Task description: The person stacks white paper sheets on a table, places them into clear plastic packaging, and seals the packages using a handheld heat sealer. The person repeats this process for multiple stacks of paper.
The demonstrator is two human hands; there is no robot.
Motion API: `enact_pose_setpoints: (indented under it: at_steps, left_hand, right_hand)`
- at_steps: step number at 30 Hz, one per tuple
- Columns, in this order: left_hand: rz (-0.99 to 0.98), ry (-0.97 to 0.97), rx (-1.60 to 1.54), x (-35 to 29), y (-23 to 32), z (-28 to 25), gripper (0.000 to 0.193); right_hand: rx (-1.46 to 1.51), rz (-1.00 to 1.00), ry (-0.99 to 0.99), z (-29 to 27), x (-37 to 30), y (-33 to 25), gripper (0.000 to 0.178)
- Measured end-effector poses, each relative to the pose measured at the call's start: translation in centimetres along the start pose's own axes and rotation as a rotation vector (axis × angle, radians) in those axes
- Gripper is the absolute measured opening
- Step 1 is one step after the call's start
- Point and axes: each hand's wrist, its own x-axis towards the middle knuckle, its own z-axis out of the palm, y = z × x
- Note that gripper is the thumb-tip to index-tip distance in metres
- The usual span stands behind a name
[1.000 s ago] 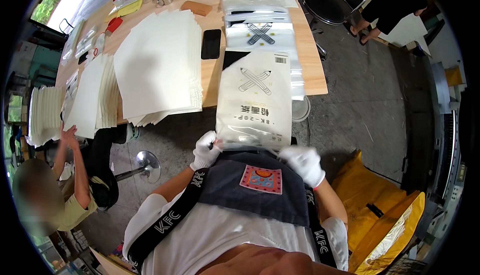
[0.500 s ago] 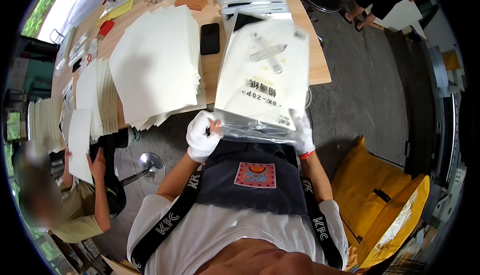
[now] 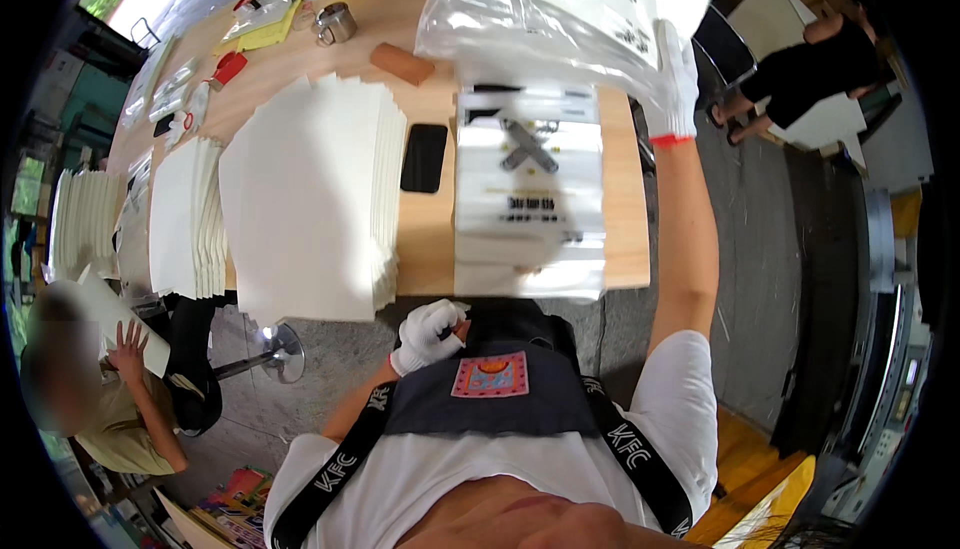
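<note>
At nine o'clock a seated person [image 3: 95, 399] handles paper. White sheet stacks [image 3: 310, 199] cover the wooden table [image 3: 430, 239], a black phone [image 3: 424, 157] beside them. The gloved left hand [image 3: 428, 334] curls loosely, holding nothing, at the apron. At one o'clock the gloved right hand [image 3: 678, 74] grips a clear plastic bag [image 3: 570, 9], raised above the bag pile [image 3: 530, 199].

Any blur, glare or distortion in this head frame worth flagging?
Head view: the stack of clear bags on the table is motion-blurred; sun glares off the white sheets; fisheye bends the table edges; the raised bag in the right hand is cropped.
</note>
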Motion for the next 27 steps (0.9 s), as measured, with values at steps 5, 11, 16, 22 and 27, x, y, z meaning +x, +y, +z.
enact_pose_setpoints:
  at_steps: [5,11,16,22,27]
  left_hand:
    - [-0.236,0.105,0.064,3.5,-0.6,1.7,0.023]
    - [-0.563,0.134,0.113,5.3,-1.7,5.7,0.019]
    - [-0.579,0.04,0.008,6.0,-2.3,7.1,0.016]
    - [-0.584,-0.027,0.082,6.1,-1.8,6.9,0.016]
    - [-0.502,-0.09,0.086,5.3,-0.9,5.1,0.016]
  right_hand:
    - [-0.031,0.064,-0.053,2.9,13.6,5.6,0.035]
    - [-0.19,0.413,0.006,-1.2,19.5,18.4,0.046]
    - [-0.723,0.2,-0.129,-11.6,21.2,31.6,0.07]
    - [-1.387,0.235,-0.017,-12.7,22.1,31.8,0.093]
    - [-1.265,0.347,0.016,-8.7,14.8,23.4,0.083]
